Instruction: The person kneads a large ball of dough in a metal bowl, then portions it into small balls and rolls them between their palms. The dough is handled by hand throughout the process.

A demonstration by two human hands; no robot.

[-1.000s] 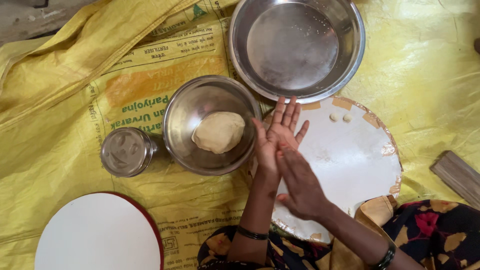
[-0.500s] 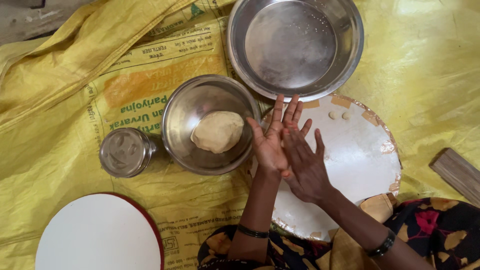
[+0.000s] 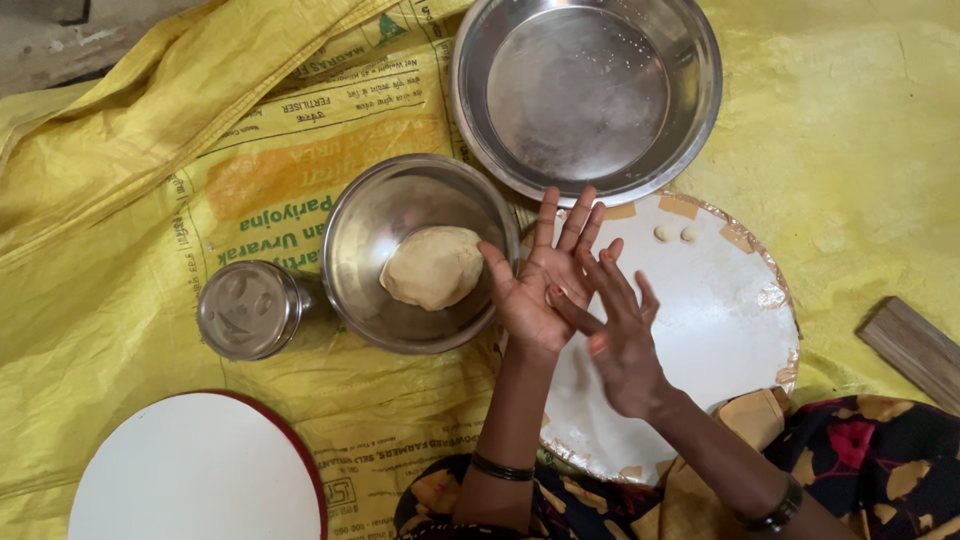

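Two open hands meet over the white round board (image 3: 720, 330): left hand (image 3: 540, 285) palm up, right hand (image 3: 620, 335) flat across it. Whether anything lies between them cannot be told; rolling there wants light, even pressure. Dough lump (image 3: 432, 267) sits in the steel bowl (image 3: 370, 215) just left.

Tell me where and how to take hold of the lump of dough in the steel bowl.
Take the dough lump from above, fingers cupped around its rounded sides. It lies loose in the steel bowl, whose raised wall blocks a sideways reach. The left hand is nearest, just past the rim.
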